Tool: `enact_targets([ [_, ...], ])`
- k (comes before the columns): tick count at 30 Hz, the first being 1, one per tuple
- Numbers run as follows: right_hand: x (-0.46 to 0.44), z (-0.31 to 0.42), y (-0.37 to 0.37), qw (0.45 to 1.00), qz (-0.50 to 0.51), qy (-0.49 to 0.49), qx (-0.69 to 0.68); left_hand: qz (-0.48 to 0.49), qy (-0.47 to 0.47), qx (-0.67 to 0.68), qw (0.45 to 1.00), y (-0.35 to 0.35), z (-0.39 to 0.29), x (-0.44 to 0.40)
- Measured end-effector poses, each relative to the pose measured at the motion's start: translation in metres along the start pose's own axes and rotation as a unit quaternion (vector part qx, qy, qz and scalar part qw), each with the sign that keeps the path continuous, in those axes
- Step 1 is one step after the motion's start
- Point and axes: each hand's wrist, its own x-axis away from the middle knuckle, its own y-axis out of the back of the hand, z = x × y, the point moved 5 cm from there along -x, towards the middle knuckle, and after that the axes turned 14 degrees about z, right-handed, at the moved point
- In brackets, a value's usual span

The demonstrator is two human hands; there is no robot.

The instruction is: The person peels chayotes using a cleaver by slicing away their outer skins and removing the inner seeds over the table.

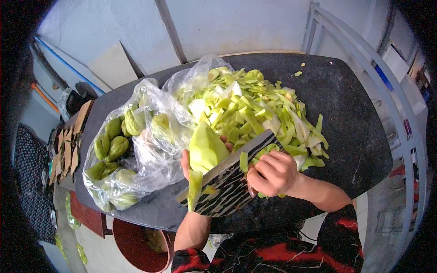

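My left hand [185, 164] is closed around a mostly peeled, pale green chayote [205, 148], its fingertips showing on the far side. The palm is hidden behind the chayote and the blade. My right hand [274, 172] is wrapped around the handle of a broad cleaver [223, 189] whose blade has a dark streaked pattern. The blade lies tilted along the near side of the chayote, with strips of green peel [195, 190] stuck to it. Just beyond both hands spreads a large heap of peelings [255, 109].
Left of the heap, a clear plastic bag [154, 175] holds several unpeeled chayotes [118, 146]. All this rests on a black table [355, 123]. A red bucket [129, 245] stands on the floor below its near left edge. A metal railing [387, 77] runs along the right.
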Motion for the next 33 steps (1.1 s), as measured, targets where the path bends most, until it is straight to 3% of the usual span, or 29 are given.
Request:
enact_targets([
  [8, 0.001, 0.000, -0.003, 1.000, 0.013, -0.001, 0.005, 0.015, 0.020, 0.011, 1.000, 0.008, -0.001, -0.001],
  [12, 0.011, -0.041, -0.029, 0.979, 0.061, -0.129, -0.146, -0.089, -0.008, -0.060, 0.994, 0.009, -0.006, 0.001],
  [14, 0.014, -0.046, -0.029, 0.977, 0.046, -0.153, -0.139, -0.031, -0.012, 0.001, 0.999, 0.004, -0.006, 0.000],
  [16, 0.008, -0.037, -0.021, 0.980, 0.041, -0.128, -0.145, -0.056, -0.013, -0.081, 0.995, 0.002, -0.007, 0.002],
  [20, -0.001, -0.015, -0.002, 0.986, 0.041, -0.070, -0.146, 0.027, 0.018, -0.022, 0.999, 0.006, -0.004, 0.002],
  [24, 0.004, -0.021, -0.010, 0.982, 0.051, -0.076, -0.164, 0.031, 0.028, -0.069, 0.997, 0.005, -0.002, 0.002],
  [26, 0.013, -0.044, -0.032, 0.965, 0.091, -0.180, -0.168, -0.051, -0.014, -0.038, 0.998, 0.001, -0.003, 0.003],
  [27, 0.015, -0.049, -0.035, 0.964, 0.085, -0.194, -0.161, 0.090, 0.022, 0.041, 0.995, -0.005, -0.006, -0.001],
  [28, 0.015, -0.051, -0.035, 0.963, 0.080, -0.206, -0.154, 0.095, 0.019, 0.040, 0.994, -0.003, -0.006, 0.002],
  [30, 0.011, -0.046, -0.026, 0.969, 0.069, -0.183, -0.153, 0.002, -0.002, -0.064, 0.998, 0.006, -0.008, 0.007],
  [33, 0.003, -0.031, -0.006, 0.970, 0.066, -0.142, -0.184, -0.008, 0.008, -0.094, 0.995, 0.018, -0.005, 0.011],
])
